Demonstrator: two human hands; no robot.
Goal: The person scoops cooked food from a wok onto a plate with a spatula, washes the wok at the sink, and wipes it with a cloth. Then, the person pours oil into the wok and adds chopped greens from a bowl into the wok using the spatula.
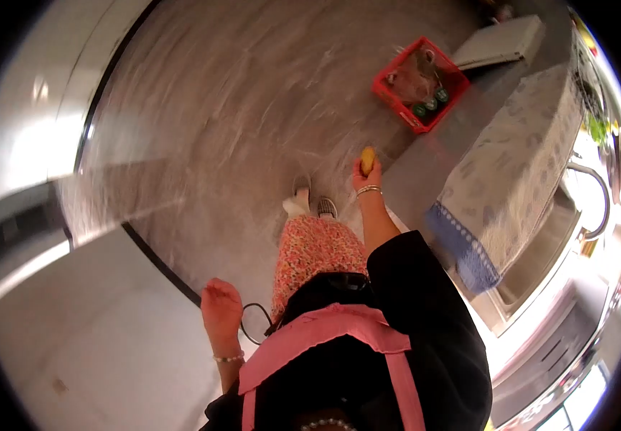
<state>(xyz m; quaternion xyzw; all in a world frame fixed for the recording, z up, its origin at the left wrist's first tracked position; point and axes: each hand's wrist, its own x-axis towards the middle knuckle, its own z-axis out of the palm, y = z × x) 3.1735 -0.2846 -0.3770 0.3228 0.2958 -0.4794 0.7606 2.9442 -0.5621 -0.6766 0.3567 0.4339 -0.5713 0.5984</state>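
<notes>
A small yellow object [368, 159], somewhat blurred, is held in the fingers of my right hand [366, 176], which is stretched out over the floor to the right of my feet. What the yellow object is cannot be made out. My left hand [222, 305] hangs at the lower left with its fingers curled in, beside the white surface; whether anything is inside it is hidden. A bead bracelet circles the left wrist, and a bracelet is on the right one.
On the floor ahead stands a red crate [420, 86] with bags and green-topped items, next to a white flat box [501, 42]. A patterned towel [511, 165] hangs by the sink [540, 251] on the right. A white surface [88, 330] lies at the lower left.
</notes>
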